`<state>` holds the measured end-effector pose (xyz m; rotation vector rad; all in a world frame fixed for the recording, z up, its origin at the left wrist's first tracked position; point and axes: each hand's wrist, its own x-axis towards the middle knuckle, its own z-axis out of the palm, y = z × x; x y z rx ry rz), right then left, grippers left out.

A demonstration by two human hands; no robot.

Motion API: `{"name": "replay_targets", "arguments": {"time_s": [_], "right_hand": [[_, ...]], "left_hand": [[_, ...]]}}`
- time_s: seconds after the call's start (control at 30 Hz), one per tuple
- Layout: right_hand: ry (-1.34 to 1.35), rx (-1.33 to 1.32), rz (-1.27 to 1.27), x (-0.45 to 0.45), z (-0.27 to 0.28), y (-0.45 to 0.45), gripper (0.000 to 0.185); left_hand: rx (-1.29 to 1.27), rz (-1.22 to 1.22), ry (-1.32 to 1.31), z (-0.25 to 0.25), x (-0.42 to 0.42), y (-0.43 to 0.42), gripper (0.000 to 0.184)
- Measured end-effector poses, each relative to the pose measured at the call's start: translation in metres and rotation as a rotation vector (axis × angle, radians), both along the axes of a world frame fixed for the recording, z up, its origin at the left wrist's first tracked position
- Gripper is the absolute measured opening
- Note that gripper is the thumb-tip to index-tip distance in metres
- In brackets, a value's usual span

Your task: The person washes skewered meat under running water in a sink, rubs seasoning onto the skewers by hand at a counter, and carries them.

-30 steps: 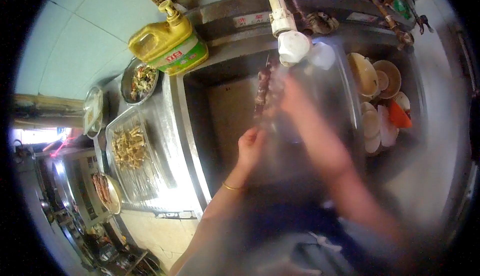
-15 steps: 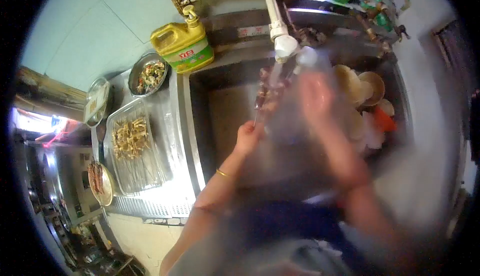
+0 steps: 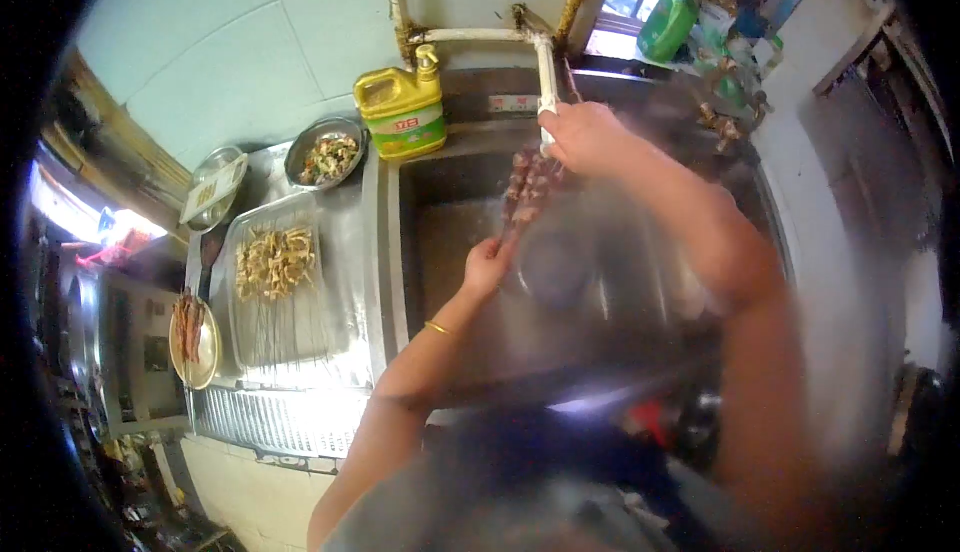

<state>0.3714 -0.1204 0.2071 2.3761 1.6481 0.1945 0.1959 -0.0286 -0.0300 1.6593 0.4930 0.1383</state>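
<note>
Over the sink (image 3: 440, 242), my left hand (image 3: 486, 266) is closed round the lower ends of several skewers threaded with dark red meat (image 3: 526, 188). The skewers point up toward the tap. My right hand (image 3: 590, 138) is closed on the white tap (image 3: 547, 102) at the end of the white pipe, just above the meat. Its fingers partly hide the tap. A gold bracelet is on my left wrist. The sink's right part looks hazy.
Left of the sink stand a yellow detergent jug (image 3: 402, 117), a metal bowl of chopped food (image 3: 328, 155), a clear tray of pale skewered food (image 3: 272, 267) and a plate of brown skewers (image 3: 206, 344). A green bottle (image 3: 668, 24) stands at the back right.
My right hand has moved from beside the meat up to the tap and closed on it. My left hand still holds the skewers. The view has shifted, and the jug appears farther right.
</note>
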Motion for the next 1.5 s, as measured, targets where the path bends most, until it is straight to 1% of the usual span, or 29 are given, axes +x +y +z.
{"name": "replay_targets", "arguments": {"time_s": [0.03,0.07,0.1,0.2,0.3,0.37,0.43,0.47,0.5,0.57,0.6,0.63,0.7,0.73,0.77,0.83,0.9,0.97,1.03,1.1,1.17,1.2,1.23,1.33,1.43,1.5], "right_hand": [[0.027,0.029,-0.067,-0.003,-0.007,0.002,0.035],[0.054,0.058,-0.134,-0.008,-0.01,0.005,0.038],[0.08,0.031,-0.266,-0.02,-0.002,0.012,0.047],[0.145,0.201,-0.447,-0.046,-0.009,0.02,0.049],[0.335,0.813,-0.644,-0.079,-0.018,0.008,0.052],[0.7,1.328,-0.733,-0.024,-0.138,-0.004,0.057],[1.1,1.342,-0.757,-0.087,-0.154,-0.013,0.065],[1.231,1.336,-0.766,-0.123,-0.152,-0.013,0.061],[1.34,1.335,-0.759,-0.157,-0.141,-0.009,0.057],[1.509,1.328,-0.762,-0.204,-0.125,-0.007,0.051],[1.62,1.314,-0.691,-0.212,-0.125,-0.006,0.042],[1.632,1.348,-0.734,-0.22,-0.125,-0.006,0.037],[1.647,1.422,-0.825,-0.235,-0.121,-0.005,0.026],[1.552,1.362,-0.8,-0.239,-0.123,-0.008,0.025],[1.456,1.298,-0.779,-0.241,-0.126,-0.012,0.024],[1.346,1.275,-0.848,-0.251,-0.12,-0.016,0.023],[1.309,1.356,-1.024,-0.255,-0.111,-0.012,0.024],[1.51,1.516,-0.9,-0.252,-0.112,-0.015,0.028],[1.798,1.608,-0.808,-0.246,-0.116,-0.02,0.032],[2.178,1.623,-0.743,-0.237,-0.116,-0.025,0.036],[2.298,1.617,-0.555,-0.23,-0.114,-0.034,0.04],[2.355,1.612,-0.454,-0.23,-0.113,-0.038,0.042],[2.262,1.655,-0.519,-0.235,-0.103,-0.038,0.04],[2.043,1.678,-0.598,-0.234,-0.099,-0.042,0.031],[2.05,1.768,-0.829,-0.225,-0.098,-0.039,0.021],[2.06,1.802,-0.818,-0.222,-0.096,-0.039,0.019]], "left_hand": [[-0.049,0.011,-0.027,-0.029,-0.008,0.001,0.026],[-0.098,0.022,-0.054,-0.045,-0.019,0.001,0.026],[-0.114,0.05,-0.075,-0.038,-0.034,-0.003,0.026],[-0.157,0.105,-0.132,0.003,-0.071,-0.01,0.025],[-0.2,0.108,-0.153,0.025,-0.101,-0.01,0.023],[-0.193,0.125,-0.17,0.036,-0.113,-0.002,0.023],[-0.05,0.119,-0.123,0.037,-0.124,0.006,0.021],[0.022,0.113,-0.087,0.036,-0.131,0.009,0.021],[-0.029,0.075,-0.077,0.041,-0.138,0.012,0.018],[0.118,0.044,-0.09,0.037,-0.151,0.017,0.018],[0.196,0.021,-0.099,0.04,-0.158,0.018,0.017],[0.077,0.031,-0.097,0.047,-0.165,0.014,0.016],[0.039,0.035,-0.121,0.05,-0.177,0.015,0.016],[0.018,0.033,-0.133,0.051,-0.182,0.014,0.016],[-0.076,0.042,-0.111,0.052,-0.186,0.013,0.015],[-0.27,0.062,-0.062,0.056,-0.193,0.01,0.015],[-0.257,-0.01,-0.068,0.052,-0.198,0.012,0.014],[-0.218,-0.062,-0.091,0.045,-0.2,0.011,0.013],[-0.149,-0.096,-0.126,0.036,-0.204,0.005,0.013],[0.038,-0.157,-0.126,0.036,-0.206,0.002,0.016],[0.264,-0.215,-0.133,0.045,-0.209,-0.005,0.018],[0.396,-0.241,-0.139,0.06,-0.214,-0.013,0.018],[0.529,-0.264,-0.143,0.071,-0.217,-0.018,0.018],[0.738,-0.349,-0.01,0.087,-0.216,-0.022,0.022],[0.887,-0.386,-0.005,0.107,-0.214,-0.02,0.023],[0.927,-0.373,0.019,0.109,-0.211,-0.02,0.021]]}}
